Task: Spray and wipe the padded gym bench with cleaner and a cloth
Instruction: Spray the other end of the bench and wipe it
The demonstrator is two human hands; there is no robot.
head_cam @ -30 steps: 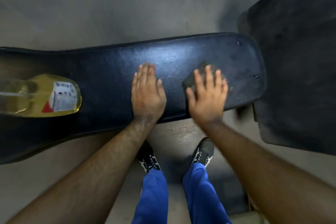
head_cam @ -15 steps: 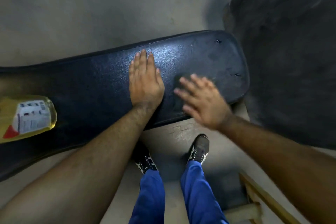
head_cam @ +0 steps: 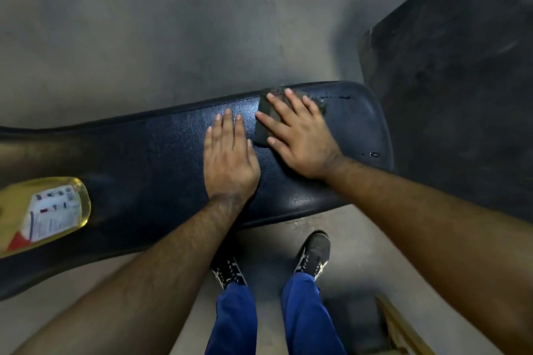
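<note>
A dark blue padded bench [head_cam: 150,170] runs across the view from lower left to right. My left hand [head_cam: 229,157] lies flat on its middle, fingers together, holding nothing. My right hand [head_cam: 298,135] presses a dark grey cloth [head_cam: 263,121] onto the pad near the far edge, fingers spread over it; most of the cloth is hidden under the palm. A bottle of yellow cleaner [head_cam: 43,210] with a white and red label lies on its side on the bench at the left.
A black rubber floor mat [head_cam: 461,81] lies to the right of the bench end. Grey concrete floor surrounds the bench. My feet in dark shoes [head_cam: 314,251] stand just below it. A wooden frame edge [head_cam: 403,328] shows at the lower right.
My right hand has swept the cloth from the near side of the pad up to the far edge, toward the bench end. The left hand has stayed flat in place.
</note>
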